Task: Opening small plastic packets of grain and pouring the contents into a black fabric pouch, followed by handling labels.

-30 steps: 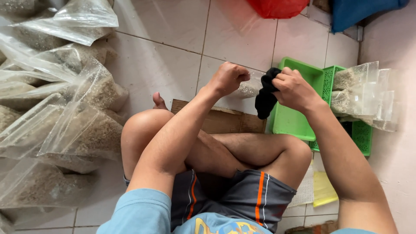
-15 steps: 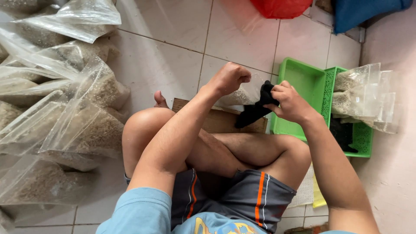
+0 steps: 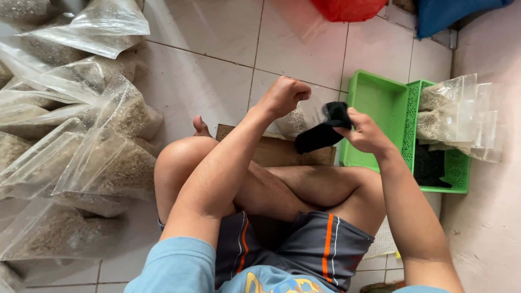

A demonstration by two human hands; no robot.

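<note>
Person sits cross-legged on the tiled floor (image 3: 201, 81), seen from above. Right hand (image 3: 364, 130), centre right of frame, is closed in a pinch on the top of a black pouch (image 3: 324, 131), which hangs from it and slants down-left, in the air just left of the green tray (image 3: 374, 97). Left hand (image 3: 285, 95), upper centre, is curled into a loose fist on the top of a small clear bag (image 3: 297, 120) with grainy fill; the bag shows below the fist, partly hidden, so how firm the hold is cannot be told. Pouch and small bag are near each other but apart. A brown board (image 3: 271, 149) lies on the floor by the knees. A green basket (image 3: 448, 168) sits touching the tray at the right edge, with dark pieces inside and clear filled packets (image 3: 456, 116) resting on its rim. Big clear sacks (image 3: 81, 157) of the same grainy stuff pile up along the left side. By my reading the step in hand is pairing pouch with bag; the next move would call for bringing the two hands together and keeping the bag mouth open and upright.
</note>
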